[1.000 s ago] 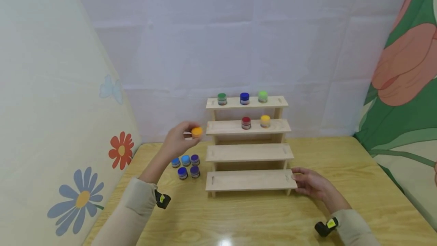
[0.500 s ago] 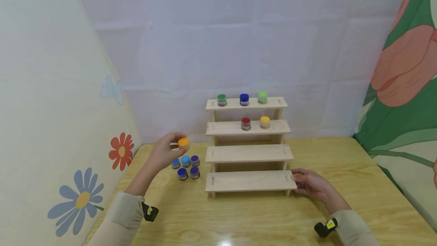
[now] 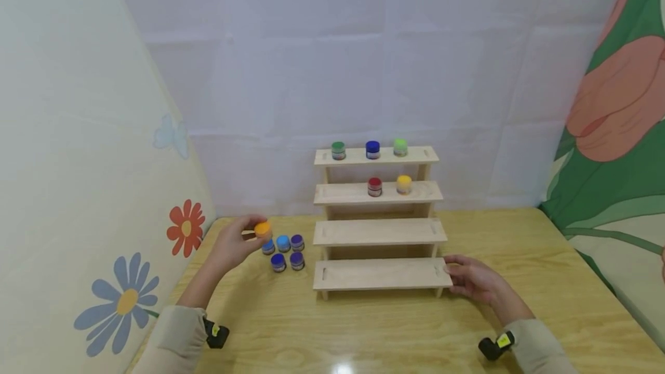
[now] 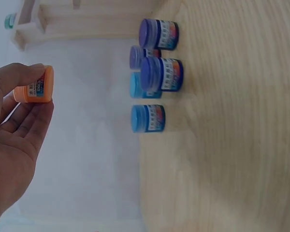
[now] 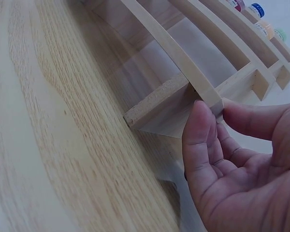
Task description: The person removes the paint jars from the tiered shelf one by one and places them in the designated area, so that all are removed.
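Between thumb and fingers, my left hand (image 3: 232, 247) pinches an orange paint jar (image 3: 263, 229), held in the air just behind and left of the blue and purple jars. The left wrist view shows the label on this orange jar (image 4: 35, 87) and the fingers behind it. My right hand (image 3: 475, 279) grips the right end of the lowest step of a wooden tiered shelf (image 3: 379, 275). In the right wrist view, the thumb and fingers of the right hand (image 5: 241, 164) pinch the corner of that board.
Several blue and purple jars (image 3: 283, 243) stand on the table left of the shelf. Dark green (image 3: 338, 151), blue (image 3: 372, 150) and light green jars (image 3: 400, 148) stand on the top step. The second step bears a red jar (image 3: 374, 187) and a yellow jar (image 3: 403, 184).
My left hand has moved left and down with the orange paint jar, away from the shelf and towards the jars on the table. My right hand has stayed at the shelf's corner.
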`<state>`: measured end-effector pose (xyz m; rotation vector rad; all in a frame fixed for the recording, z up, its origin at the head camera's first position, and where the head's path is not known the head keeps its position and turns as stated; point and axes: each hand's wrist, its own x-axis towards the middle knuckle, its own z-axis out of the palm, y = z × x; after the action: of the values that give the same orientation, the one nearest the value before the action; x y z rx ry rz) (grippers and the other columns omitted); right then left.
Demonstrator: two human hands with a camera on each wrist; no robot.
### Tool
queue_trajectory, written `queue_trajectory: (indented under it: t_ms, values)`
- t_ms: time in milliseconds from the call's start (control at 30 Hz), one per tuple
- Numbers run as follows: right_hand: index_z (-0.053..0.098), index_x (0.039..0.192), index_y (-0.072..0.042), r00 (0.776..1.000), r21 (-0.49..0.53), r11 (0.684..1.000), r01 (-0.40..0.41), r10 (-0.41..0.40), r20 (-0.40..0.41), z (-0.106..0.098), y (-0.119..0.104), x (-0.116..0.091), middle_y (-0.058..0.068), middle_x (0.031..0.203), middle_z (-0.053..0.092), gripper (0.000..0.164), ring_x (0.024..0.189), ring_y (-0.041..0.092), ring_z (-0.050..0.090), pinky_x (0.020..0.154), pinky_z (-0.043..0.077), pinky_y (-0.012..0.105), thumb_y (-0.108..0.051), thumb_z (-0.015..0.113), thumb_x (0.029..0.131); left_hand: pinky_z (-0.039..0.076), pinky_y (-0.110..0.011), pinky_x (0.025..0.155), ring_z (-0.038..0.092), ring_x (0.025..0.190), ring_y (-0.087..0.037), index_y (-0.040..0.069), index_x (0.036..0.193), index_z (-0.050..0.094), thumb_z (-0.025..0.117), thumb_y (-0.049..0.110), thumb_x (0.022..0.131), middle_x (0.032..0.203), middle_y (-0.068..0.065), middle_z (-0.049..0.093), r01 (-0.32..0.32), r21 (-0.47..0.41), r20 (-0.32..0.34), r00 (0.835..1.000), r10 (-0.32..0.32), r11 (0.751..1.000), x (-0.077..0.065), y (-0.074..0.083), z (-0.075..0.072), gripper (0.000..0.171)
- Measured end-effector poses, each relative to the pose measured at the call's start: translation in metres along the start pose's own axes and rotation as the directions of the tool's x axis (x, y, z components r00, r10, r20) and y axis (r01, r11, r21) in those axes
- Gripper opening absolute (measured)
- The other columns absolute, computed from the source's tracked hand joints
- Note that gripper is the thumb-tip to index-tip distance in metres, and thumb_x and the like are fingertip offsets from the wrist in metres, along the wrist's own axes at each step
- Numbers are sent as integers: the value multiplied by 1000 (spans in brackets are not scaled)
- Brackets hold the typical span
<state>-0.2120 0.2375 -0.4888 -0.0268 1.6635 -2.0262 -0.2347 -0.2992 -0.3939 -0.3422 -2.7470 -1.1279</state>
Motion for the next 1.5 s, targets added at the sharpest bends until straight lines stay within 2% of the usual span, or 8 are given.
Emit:
queue_trajectory:
  t_ms: [200,467,633,1033,1267,1500]
  values:
    - [54,129,-7,1000,11,1000,-3,3,-2,0,-1,-1,2,94,71,27,81,12,67,68,59,22,-10,56,102,57,-49,97,63,115,-39,-3,133,57,72,18,96,125,-22,63,10,7,-4,1000,-10,1000,-6,-16,1,46]
    - [57,123,-10,1000,20,1000,1,-1,7,-1,0,0,2,93,71,21,80,11,68,67,59,21,-9,56,102,57,-49,97,62,117,-40,-3,135,56,72,17,96,127,-22,62,85,14,9,996,-85,996,-11,-34,5,47]
    - [55,127,-7,1000,19,1000,0,0,2,-1,0,0,2,93,72,25,81,12,68,68,59,22,-9,56,102,57,-48,96,61,119,-41,-2,136,55,71,14,95,130,-23,62,119,3,24,993,-119,993,-14,-44,6,47]
    - [56,127,-8,1000,27,1000,-3,3,-2,0,0,-1,2,93,72,26,81,12,68,68,59,22,-9,57,102,57,-49,96,61,119,-43,-3,134,56,70,12,96,131,-25,61,152,-13,47,987,-151,988,-18,-61,15,43]
    - [56,126,-9,1000,30,1000,9,-10,23,0,0,0,2,93,71,23,81,12,68,68,60,22,-9,56,102,56,-51,98,60,119,-43,-3,131,58,71,8,95,128,-24,63,186,6,60,981,-186,983,-20,-67,22,40]
    - [53,131,-5,1000,21,1000,-5,5,-4,-1,-1,0,3,94,71,30,81,12,68,68,59,23,-9,57,102,54,-53,98,61,117,-42,-4,127,60,72,5,93,124,-24,65,204,17,59,977,-205,979,-21,-73,27,38]
